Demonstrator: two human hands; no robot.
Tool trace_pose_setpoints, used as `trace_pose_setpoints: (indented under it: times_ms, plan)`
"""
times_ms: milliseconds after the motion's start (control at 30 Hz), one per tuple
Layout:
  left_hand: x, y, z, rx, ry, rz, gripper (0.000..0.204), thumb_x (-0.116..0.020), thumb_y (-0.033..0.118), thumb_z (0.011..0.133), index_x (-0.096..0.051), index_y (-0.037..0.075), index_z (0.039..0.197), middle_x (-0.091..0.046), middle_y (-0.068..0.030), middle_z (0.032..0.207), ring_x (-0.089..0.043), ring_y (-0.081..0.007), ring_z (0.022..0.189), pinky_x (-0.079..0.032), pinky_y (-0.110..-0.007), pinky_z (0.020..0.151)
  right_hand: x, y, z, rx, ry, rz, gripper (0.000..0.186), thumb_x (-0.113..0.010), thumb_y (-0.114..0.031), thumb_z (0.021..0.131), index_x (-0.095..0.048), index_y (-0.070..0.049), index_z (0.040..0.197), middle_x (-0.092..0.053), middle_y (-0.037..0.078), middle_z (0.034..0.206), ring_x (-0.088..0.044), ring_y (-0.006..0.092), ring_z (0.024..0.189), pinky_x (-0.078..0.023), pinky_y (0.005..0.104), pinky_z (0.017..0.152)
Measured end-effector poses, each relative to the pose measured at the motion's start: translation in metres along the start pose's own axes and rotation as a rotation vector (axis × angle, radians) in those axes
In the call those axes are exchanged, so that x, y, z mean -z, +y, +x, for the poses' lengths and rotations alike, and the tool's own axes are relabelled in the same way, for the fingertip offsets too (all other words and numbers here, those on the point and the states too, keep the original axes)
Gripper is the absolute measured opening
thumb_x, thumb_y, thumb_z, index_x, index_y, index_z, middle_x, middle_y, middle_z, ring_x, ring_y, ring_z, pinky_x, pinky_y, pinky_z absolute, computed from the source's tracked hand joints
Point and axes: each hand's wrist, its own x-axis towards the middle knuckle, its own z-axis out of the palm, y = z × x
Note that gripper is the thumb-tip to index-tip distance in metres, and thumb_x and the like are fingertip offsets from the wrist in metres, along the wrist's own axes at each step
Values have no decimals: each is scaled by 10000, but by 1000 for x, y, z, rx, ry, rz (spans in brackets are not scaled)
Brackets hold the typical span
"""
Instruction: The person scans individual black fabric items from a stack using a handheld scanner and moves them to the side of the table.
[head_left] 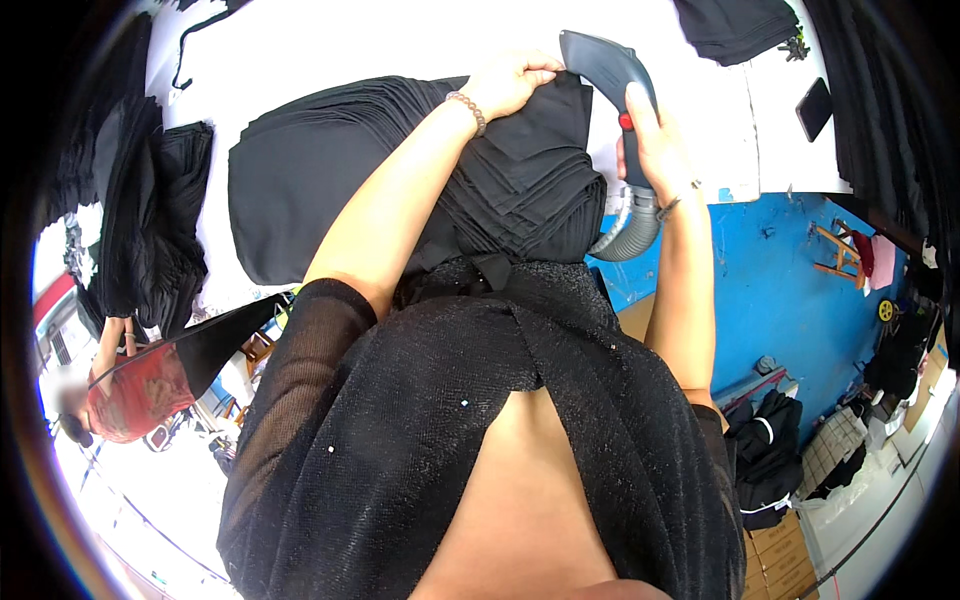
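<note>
Possibly, the black cloth stack (320, 180) on the table (380, 40) could be skewed if its corner (576, 98), pinched by the left hand (503, 87), is snagged by the nozzle (615, 75) clasped in the closed right hand (657, 148).

Garment workshop: black cloth stacks (310, 190), white worktable (380, 35), cardboard boxes (780, 557).

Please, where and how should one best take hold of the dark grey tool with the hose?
Probably best by the narrow handle, below the red button, coming from the right: the tool's broad head points up and left, the black cloth lies to its left, and the hose curls left underneath. The right grip wraps it there.
</note>
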Motion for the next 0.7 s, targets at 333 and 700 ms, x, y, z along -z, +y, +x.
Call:
trace_pose_setpoints:
  times_ms: [333, 700]
  plan:
    - [28, 36, -53, -76, 18, 380, 288, -591, 314, 1006, -702, 58, 933, -691, -80, 723, -678, -216, 665, -541, -338, 645, -3, 13, -13, -41, 62, -527, 738, -566, -634, 932, -662, 91, 1034, -695, 228, 782, -726, 321, 844, -546, 404, 809]
    - [5, 24, -30, 30, 142, 741, 583, -686, 616, 840, -682, 105, 1121, -677, -130, 1085, -632, -331, 1079, -453, -499, 983, -10, 6, -10, -43, 69, -472, 705, -581, -594, 936, -675, 98, 1034, -693, 305, 884, -714, 409, 892, -540, 445, 815]
